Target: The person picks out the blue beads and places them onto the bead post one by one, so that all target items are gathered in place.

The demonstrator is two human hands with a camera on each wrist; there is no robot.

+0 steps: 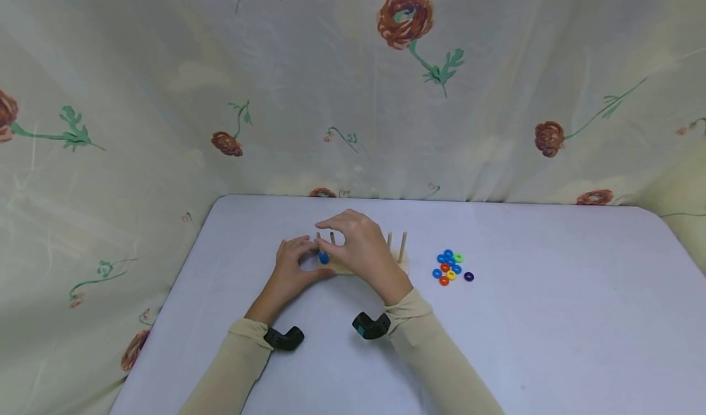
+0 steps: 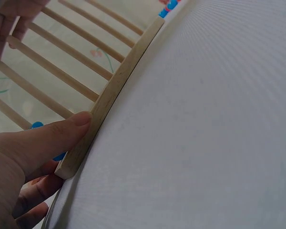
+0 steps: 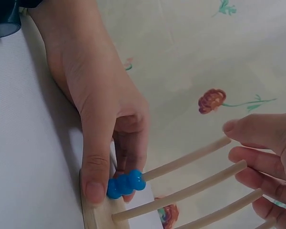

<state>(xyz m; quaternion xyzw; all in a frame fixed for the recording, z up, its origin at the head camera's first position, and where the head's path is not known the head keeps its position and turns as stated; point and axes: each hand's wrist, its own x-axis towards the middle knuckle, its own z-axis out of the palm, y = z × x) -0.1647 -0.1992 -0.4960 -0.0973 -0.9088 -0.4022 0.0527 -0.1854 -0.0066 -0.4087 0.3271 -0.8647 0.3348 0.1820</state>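
A wooden peg stand (image 2: 124, 76) has a row of upright pegs on a long base. My left hand (image 1: 292, 265) grips the left end of the base, thumb along the front and fingers behind. Blue rings (image 3: 127, 184) are stacked low on the leftmost peg, right beside the left thumb. Over the tops of the pegs is my right hand (image 1: 361, 246), thumb and fingers spread apart. In the right wrist view, the right fingertips (image 3: 231, 126) are right at the leftmost peg's tip, and no ring shows between them.
Loose small rings lie in a cluster to the right of the stand: several blue rings (image 1: 448, 254), a green ring (image 1: 459, 258), a yellow ring (image 1: 451, 275), orange rings (image 1: 444, 281) and a dark purple ring (image 1: 469, 276). A flowered curtain (image 1: 353, 96) hangs behind the white table (image 1: 551, 311).
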